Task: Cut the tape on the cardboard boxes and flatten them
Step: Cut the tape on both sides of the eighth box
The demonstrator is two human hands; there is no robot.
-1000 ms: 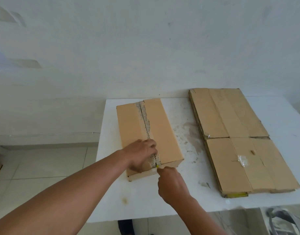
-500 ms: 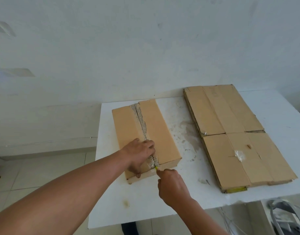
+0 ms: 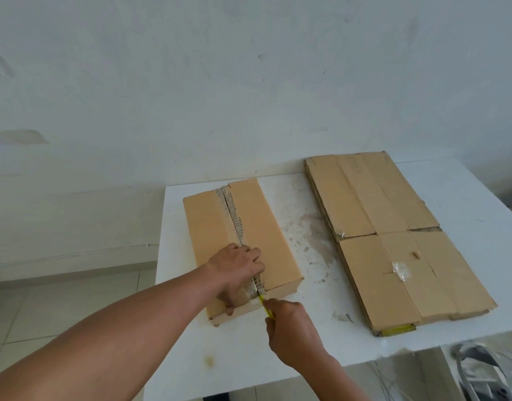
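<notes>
A closed cardboard box lies on the white table, its top seam running away from me with torn, ragged tape along it. My left hand presses flat on the near end of the box top, thumb hooked over the near edge. My right hand grips a yellow cutter whose tip meets the seam at the box's near end, where clear tape still shows. A stack of flattened cardboard lies on the right half of the table.
A white wall stands right behind the table. Tiled floor lies to the left. A grey metal object sits below the table's right front corner. Stains mark the tabletop between the box and the flattened stack.
Both hands stay at the near end of the seam. My head has shifted a little; the cutter tip sits slightly lower on the box's near edge.
</notes>
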